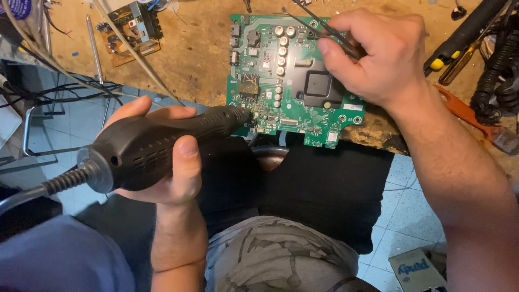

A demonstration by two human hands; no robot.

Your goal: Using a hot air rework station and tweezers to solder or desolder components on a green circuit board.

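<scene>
Holding a black hot-air handpiece (162,143) in the left hand (167,162), fingers wrapped tight round the grip, nozzle tip right at the lower left part of the green circuit board (294,86). The board sits at the near edge of the tabletop (200,59), slightly overhanging. The right hand (378,54) rests on the board's far right corner, pinching dark tweezers (324,27). Looks like mid-heating on a small part; I'd guess the tweezers need to get closer first. A smaller board (132,30) lies toward the far left corner, and screwdrivers (465,46) at the right edge.
</scene>
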